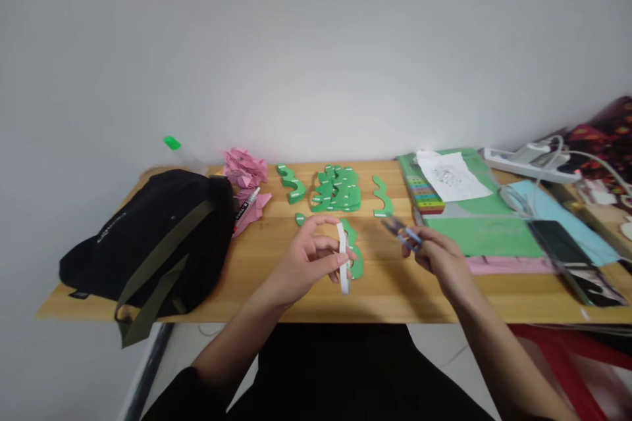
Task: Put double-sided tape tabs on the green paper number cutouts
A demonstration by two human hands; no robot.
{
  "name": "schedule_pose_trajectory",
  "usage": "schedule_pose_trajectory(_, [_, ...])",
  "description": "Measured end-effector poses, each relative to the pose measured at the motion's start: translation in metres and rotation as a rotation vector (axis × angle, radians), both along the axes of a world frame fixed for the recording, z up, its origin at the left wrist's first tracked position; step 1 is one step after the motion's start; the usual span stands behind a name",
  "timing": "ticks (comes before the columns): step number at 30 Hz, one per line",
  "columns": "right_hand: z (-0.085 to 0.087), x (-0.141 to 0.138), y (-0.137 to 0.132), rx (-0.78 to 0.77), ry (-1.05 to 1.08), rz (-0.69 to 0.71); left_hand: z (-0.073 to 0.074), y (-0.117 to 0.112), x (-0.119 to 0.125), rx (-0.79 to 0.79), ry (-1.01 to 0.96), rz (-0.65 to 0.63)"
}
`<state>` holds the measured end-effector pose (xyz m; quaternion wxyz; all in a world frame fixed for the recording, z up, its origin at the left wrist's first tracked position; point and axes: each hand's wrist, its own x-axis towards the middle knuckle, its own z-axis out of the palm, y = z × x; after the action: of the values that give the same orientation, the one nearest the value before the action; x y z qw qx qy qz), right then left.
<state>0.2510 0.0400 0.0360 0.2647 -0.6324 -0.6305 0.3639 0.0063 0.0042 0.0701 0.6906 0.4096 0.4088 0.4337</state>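
Note:
My left hand [306, 262] is closed around a white strip [342, 256] and a curved green foam piece [354, 251], held just above the wooden table [276, 289]. My right hand [439, 258] grips small scissors [402, 231], their tips pointing left toward the foam piece. Behind my hands lies a pile of green wavy cut-outs [336, 189], with one loose piece to its left [292, 184] and another to its right [381, 196].
A black bag [153, 237] fills the table's left end. Crumpled pink paper [245, 170] and a marker [245, 207] sit beside it. Green, pink and blue sheets [474, 230], a white drawing [451, 176], a phone [560, 240] and a power strip [528, 161] are to the right.

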Motion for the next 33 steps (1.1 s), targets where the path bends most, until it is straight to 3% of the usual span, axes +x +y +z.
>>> schedule_pose_trajectory(2, [0.017, -0.001, 0.001, 0.067, 0.151, 0.002, 0.001, 0.005, 0.002, -0.001, -0.001, -0.032])
schedule_pose_trajectory(5, [0.037, -0.007, 0.003, 0.206, 0.087, 0.189, 0.002, 0.01, 0.003, -0.003, -0.001, -0.057])
schedule_pose_trajectory(8, [0.047, -0.012, 0.007, 0.26, 0.035, 0.356, 0.003, 0.015, 0.003, -0.003, 0.015, -0.081])
schedule_pose_trajectory(16, [0.045, -0.018, 0.023, 0.138, 0.045, 0.474, 0.009, 0.028, 0.002, 0.002, 0.102, -0.096])
schedule_pose_trajectory(23, [0.046, -0.024, 0.032, 0.065, 0.049, 0.456, 0.012, 0.036, 0.004, -0.017, 0.102, -0.095])
schedule_pose_trajectory(33, [0.044, -0.025, 0.039, 0.091, 0.023, 0.425, 0.006, 0.041, 0.002, 0.026, 0.149, -0.118])
